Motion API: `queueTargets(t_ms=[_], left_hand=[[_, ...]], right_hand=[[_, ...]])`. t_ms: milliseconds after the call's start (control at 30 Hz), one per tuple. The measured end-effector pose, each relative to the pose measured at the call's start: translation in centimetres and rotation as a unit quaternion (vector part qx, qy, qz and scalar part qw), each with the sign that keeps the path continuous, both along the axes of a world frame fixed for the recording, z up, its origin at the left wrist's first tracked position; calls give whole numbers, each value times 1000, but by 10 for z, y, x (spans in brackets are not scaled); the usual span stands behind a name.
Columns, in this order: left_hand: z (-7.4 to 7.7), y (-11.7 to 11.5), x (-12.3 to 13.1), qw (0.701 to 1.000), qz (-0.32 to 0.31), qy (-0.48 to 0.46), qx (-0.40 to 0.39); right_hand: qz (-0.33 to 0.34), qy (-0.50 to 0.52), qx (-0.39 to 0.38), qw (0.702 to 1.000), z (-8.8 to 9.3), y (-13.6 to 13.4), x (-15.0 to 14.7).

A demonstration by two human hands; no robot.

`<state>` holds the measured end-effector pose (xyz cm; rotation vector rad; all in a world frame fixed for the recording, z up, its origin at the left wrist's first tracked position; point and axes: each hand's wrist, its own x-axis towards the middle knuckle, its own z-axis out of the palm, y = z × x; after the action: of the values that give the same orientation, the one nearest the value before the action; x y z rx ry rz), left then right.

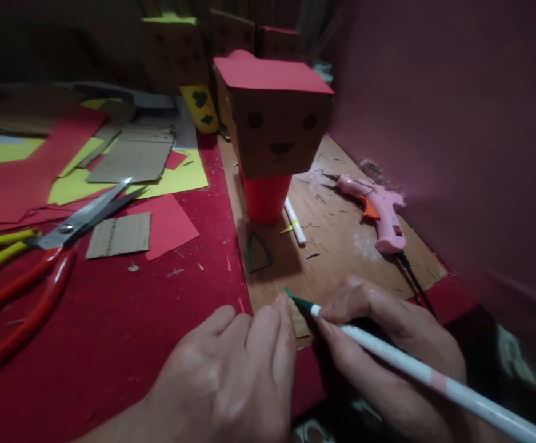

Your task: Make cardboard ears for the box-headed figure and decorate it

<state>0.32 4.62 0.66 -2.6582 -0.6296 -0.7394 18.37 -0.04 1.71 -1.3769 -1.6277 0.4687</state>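
My right hand point(388, 351) grips a white marker point(410, 369) with a green tip. That tip meets the upper edge of a small cardboard piece point(301, 327), where a streak of green shows. My left hand point(235, 375) presses the piece down, its fingers together and covering much of it. Just beyond lies a pointed cardboard piece point(260, 257) edged in green. Behind it stands a cardboard box head point(279, 138) with a drawn face and red top, on a red cup point(268, 200). A white marker cap point(295, 223) lies beside the cup.
A pink glue gun point(385, 215) rests at the right on the wooden board point(341, 246), its cord trailing forward. Open scissors point(64, 234) lie left, near red paper point(175, 224) and a cardboard square point(120, 235). Several similar box-headed figures point(178, 49) stand behind.
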Motion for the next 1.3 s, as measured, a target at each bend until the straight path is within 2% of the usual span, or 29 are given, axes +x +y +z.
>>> queueTargets(t_ms=[133, 300, 500, 733, 900, 1133, 1300], left_hand=[[3, 1, 0, 1000, 4, -11, 14], [10, 3, 1, 1000, -2, 16, 3], [4, 1, 0, 1000, 12, -2, 21], [12, 2, -2, 1000, 8, 9, 1], [9, 2, 0, 1000, 1, 8, 3], [13, 2, 0, 1000, 0, -6, -5], [11, 2, 1, 1000, -2, -9, -8]], right_hand=[[-20, 4, 14, 1000, -2, 0, -2], [0, 15, -8, 1000, -1, 1, -2], [10, 2, -7, 1000, 2, 1, 0], [14, 28, -2, 999, 2, 3, 0], [-29, 23, -10, 999, 3, -4, 1], [-21, 3, -27, 999, 7, -3, 0], [-13, 5, -13, 1000, 3, 0, -2]])
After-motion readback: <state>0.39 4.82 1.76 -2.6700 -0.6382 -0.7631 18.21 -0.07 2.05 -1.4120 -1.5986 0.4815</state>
